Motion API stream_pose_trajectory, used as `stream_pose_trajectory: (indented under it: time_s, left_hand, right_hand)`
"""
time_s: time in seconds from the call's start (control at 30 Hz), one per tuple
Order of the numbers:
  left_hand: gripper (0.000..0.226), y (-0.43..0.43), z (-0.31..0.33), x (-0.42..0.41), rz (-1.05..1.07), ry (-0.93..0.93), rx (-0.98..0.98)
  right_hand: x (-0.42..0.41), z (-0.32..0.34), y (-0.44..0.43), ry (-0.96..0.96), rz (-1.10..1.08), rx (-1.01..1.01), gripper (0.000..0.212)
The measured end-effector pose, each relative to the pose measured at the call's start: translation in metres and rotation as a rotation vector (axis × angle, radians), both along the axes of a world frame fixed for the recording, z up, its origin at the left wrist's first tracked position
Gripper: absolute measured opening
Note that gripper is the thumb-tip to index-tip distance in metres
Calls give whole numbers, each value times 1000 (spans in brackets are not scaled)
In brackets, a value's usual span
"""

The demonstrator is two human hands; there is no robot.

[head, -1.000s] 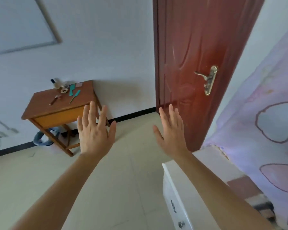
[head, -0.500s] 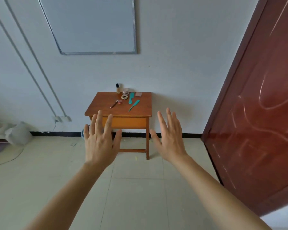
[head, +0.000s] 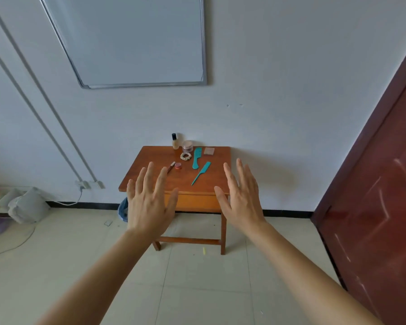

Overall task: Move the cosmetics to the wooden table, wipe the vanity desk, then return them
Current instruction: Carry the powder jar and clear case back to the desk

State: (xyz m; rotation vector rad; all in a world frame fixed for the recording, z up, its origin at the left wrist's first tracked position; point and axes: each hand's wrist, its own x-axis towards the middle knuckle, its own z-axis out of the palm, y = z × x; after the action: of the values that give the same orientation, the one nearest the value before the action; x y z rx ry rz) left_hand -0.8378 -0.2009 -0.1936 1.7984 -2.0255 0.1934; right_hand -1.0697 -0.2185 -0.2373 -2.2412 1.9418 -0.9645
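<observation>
A small wooden table (head: 148,174) stands against the white wall ahead. On it lie a foundation bottle (head: 175,141), a clear jar (head: 187,146), a beaded hair tie (head: 186,156), a wide teal comb (head: 196,158), a teal tail comb (head: 201,172), a pink compact (head: 209,151), a small red pot (head: 178,166) and a lipstick tube (head: 171,167). My left hand (head: 149,202) and my right hand (head: 240,198) are raised in front of the table, palms forward, fingers spread, holding nothing.
A dark red door (head: 375,207) stands open at the right. A whiteboard (head: 136,41) hangs above the table. Bags (head: 26,205) and a cable (head: 17,242) lie on the tiled floor at the left. A blue bin (head: 123,209) sits beside the table.
The view has swung left from the door and vanity desk corner to face the wooden table, which is now nearer and centred. Both hands stay raised and open.
</observation>
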Motion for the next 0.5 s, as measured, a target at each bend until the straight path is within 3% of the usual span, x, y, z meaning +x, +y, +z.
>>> stream_pose_trajectory:
  time_s: [0.2,0.5]
  left_hand:
    - [66,-127,19,-6,35,-24,27]
    - [66,-268,15,31,117,-37,127]
  right_hand:
    - [2,10,-142,14,2,62,66]
    - [37,-6,-283,107,-3,142,68]
